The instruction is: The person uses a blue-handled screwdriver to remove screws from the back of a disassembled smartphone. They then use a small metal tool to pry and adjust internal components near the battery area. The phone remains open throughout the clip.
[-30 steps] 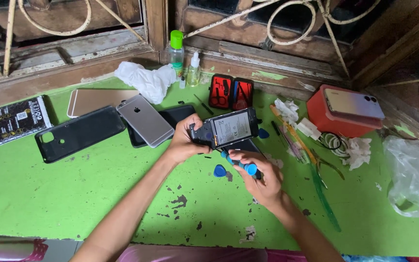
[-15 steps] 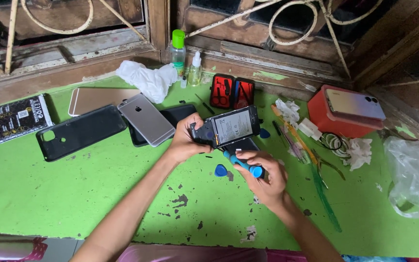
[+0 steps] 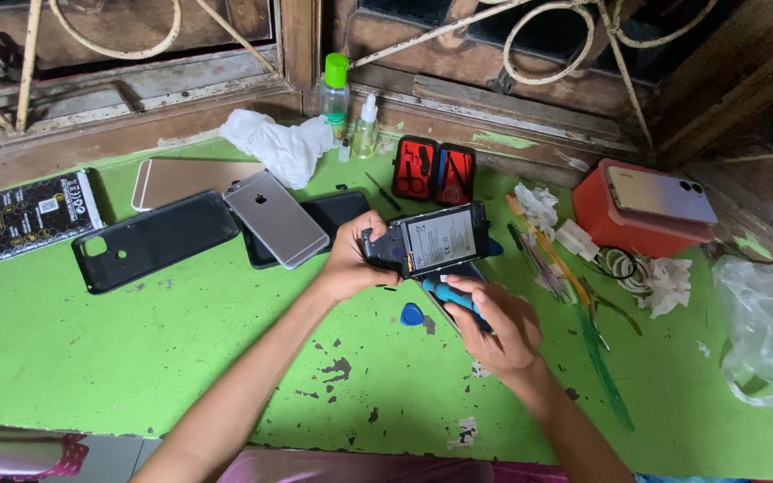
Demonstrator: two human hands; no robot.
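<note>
Head view, looking down on a green worktop (image 3: pixel 136 358) with chipped paint: a person's left hand (image 3: pixel 351 264) is closed around the left end of an opened phone (image 3: pixel 431 240), holding it tilted just above the surface with its long axis running left to right and its exposed battery side facing the camera. The right hand (image 3: pixel 498 326) sits just below and to the right of the phone, fingers curled around a blue-handled screwdriver (image 3: pixel 454 300) whose shaft points up toward the phone's lower edge; that hand is the nearer of the two to the camera. A blue pick (image 3: pixel 411 314) lies on the worktop between the wrists. The screwdriver tip is hidden behind the fingers and the phone's edge, so it appears to touch the phone, though contact cannot be confirmed. Whatever lies under the phone is also masked. A silver phone (image 3: pixel 276 217) and a black case (image 3: pixel 154 240) rest to the left, well apart.
</note>
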